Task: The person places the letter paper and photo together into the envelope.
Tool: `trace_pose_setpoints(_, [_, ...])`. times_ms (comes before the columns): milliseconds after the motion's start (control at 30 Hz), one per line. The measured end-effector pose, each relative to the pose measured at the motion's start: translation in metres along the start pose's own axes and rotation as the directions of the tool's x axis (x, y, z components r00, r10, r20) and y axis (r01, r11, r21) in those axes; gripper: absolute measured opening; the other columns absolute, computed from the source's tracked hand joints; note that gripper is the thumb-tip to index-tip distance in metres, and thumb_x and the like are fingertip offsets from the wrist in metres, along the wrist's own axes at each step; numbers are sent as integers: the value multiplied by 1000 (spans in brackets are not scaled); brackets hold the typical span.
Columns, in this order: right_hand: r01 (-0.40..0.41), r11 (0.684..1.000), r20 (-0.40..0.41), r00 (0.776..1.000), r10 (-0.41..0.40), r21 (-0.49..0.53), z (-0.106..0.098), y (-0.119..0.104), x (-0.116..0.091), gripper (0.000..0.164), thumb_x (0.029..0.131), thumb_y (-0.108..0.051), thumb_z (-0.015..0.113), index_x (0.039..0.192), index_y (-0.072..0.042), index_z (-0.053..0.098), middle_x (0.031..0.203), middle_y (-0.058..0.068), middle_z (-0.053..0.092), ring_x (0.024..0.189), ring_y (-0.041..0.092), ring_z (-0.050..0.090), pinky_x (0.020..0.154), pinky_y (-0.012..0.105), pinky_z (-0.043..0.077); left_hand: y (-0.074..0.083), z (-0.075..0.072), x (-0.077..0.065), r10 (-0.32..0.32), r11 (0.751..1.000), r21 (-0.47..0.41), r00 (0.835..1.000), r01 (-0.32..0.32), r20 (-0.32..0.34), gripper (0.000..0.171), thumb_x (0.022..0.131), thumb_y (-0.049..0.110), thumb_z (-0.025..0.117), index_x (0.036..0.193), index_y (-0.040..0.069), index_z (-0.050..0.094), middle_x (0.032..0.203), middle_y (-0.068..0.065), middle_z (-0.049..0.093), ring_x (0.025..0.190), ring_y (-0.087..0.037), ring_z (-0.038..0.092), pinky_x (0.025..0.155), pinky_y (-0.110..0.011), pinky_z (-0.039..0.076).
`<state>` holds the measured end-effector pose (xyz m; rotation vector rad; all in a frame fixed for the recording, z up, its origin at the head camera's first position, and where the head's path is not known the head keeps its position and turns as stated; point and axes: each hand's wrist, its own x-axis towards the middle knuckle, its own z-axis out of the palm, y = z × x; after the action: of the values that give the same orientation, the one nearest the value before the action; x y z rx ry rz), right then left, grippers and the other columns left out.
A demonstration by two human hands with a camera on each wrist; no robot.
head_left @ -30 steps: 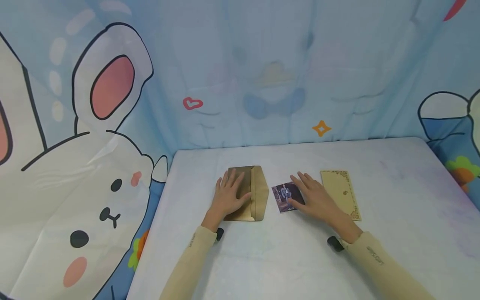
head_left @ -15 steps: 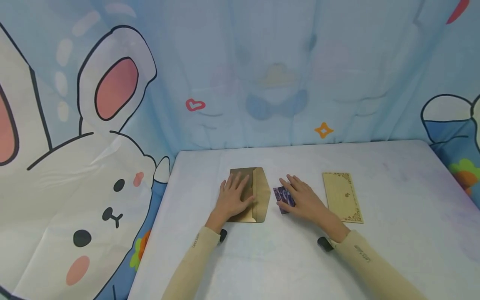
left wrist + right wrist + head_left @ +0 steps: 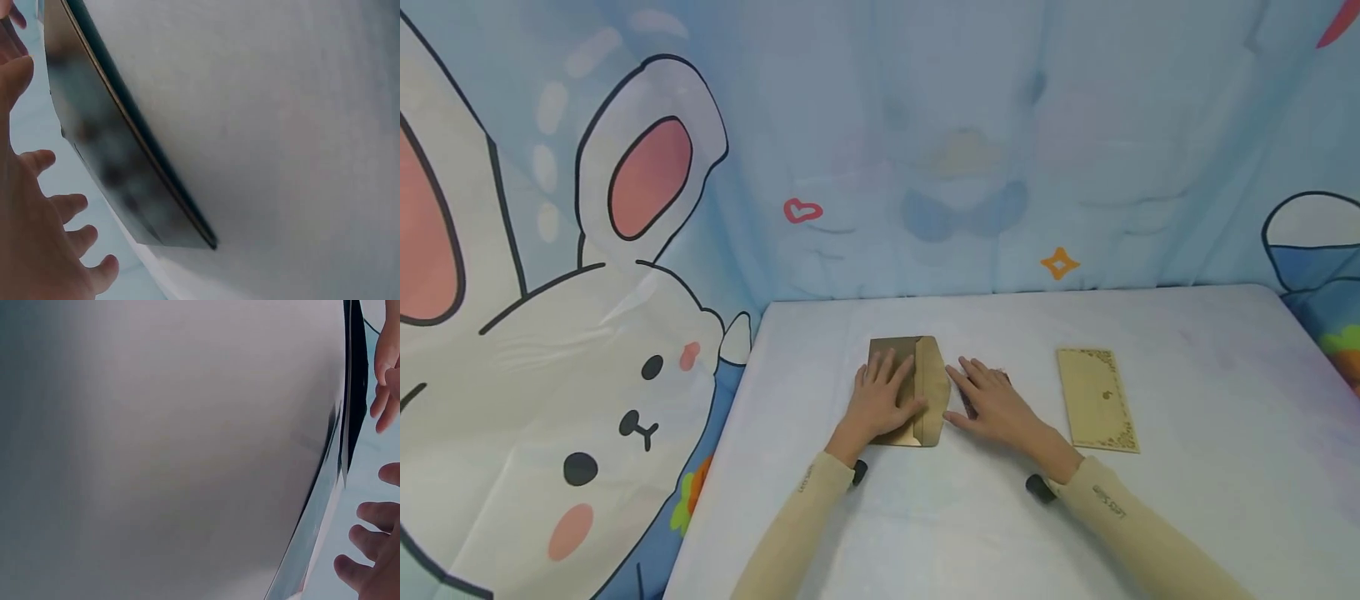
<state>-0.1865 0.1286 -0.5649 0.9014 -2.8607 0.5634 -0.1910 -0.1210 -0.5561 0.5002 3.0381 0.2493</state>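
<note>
A gold envelope (image 3: pixel 934 392) lies on the table with its flap unfolded to the right. My left hand (image 3: pixel 880 404) is spread over its left part; in the left wrist view the fingertips stand just off the shiny envelope surface (image 3: pixel 106 144). My right hand (image 3: pixel 1000 408) covers most of a small photo (image 3: pixel 969 406), its fingers straight and the fingertips near the flap's edge. Only a dark bit of the photo shows between thumb and fingers. In the right wrist view the glossy photo sheet (image 3: pixel 325 500) lies beside the spread right hand (image 3: pixel 378 550).
A yellow card (image 3: pixel 1097 400) with an ornate border lies flat to the right of my right hand. The white-covered table (image 3: pixel 925 525) ends at a blue curtain (image 3: pixel 955 150) behind, and a rabbit-printed cloth (image 3: pixel 625 358) hangs at the left.
My right hand has slid left, away from the yellow card, and now hides more of the photo. The left hand keeps its place over the envelope. The head view has shifted slightly.
</note>
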Motion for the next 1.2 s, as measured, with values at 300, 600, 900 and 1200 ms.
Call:
trace_pose_setpoints(300, [59,998,33,998,-59,-25,4,-10,14,81,94,-51,64,153,-2,39,159,25,34,146,45,34,113,63,32,6,-2,4,-11,999,47,998,9,58,79,98,70,38,162,28,19,170,-11,11,157,-35,9,123,-57,16])
trace_pose_setpoints(600, [92,994,73,993,-88,-56,13,-15,19,81,96,-53,60,153,0,38,159,27,33,147,44,34,114,63,32,10,1,4,-10,998,60,996,5,91,78,98,70,37,162,29,19,171,-11,9,157,-34,8,122,-57,18])
trace_pose_setpoints(900, [104,991,104,990,-95,-85,19,-17,20,77,98,-52,58,154,-2,38,159,26,34,147,43,35,113,63,32,10,2,1,9,997,80,996,-16,88,77,98,70,39,161,28,23,170,-12,13,156,-35,13,122,-55,21])
trace_pose_setpoints(1200, [96,990,143,986,-80,-105,17,-14,23,78,98,-53,57,154,-2,38,160,25,33,148,43,33,114,64,30,6,-2,8,35,995,85,994,-44,104,75,98,70,39,160,32,26,170,-13,13,156,-37,14,121,-56,23])
